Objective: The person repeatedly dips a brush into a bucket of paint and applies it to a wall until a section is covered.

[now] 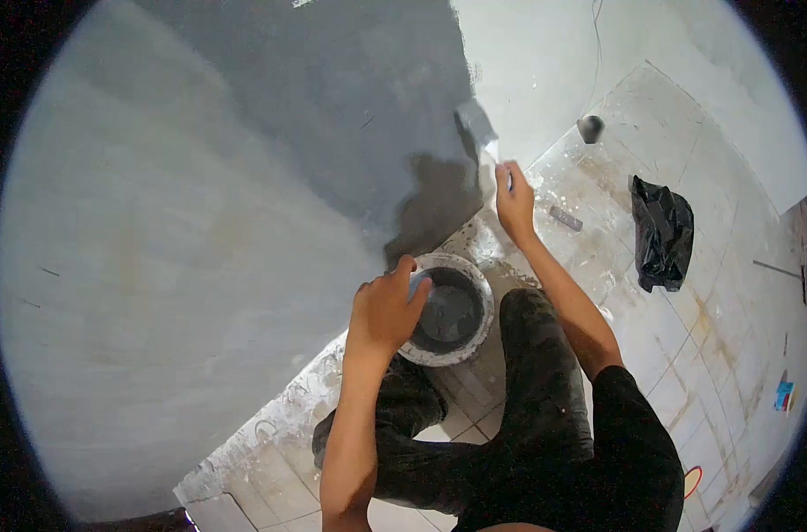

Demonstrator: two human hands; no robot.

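Observation:
My right hand [515,204] is closed around the handle of a putty knife [479,126], its wide grey-smeared blade against the wall at the edge of the dark grey coat [332,97]. My left hand [387,308] grips the upper left rim of a round bucket [481,282], fingers outside and thumb over the inside. Grey paste [449,312] lies in the bucket, which stands between my knees close to the foot of the wall. A shadow falls on the coated wall between both hands.
Bare white wall [532,75] continues to the right of the coat. On the splattered tile floor [669,346] lie a crumpled black plastic bag [662,232], a small grey block [565,218] and a dark round object [590,129]. A blue packet [783,395] lies at far right.

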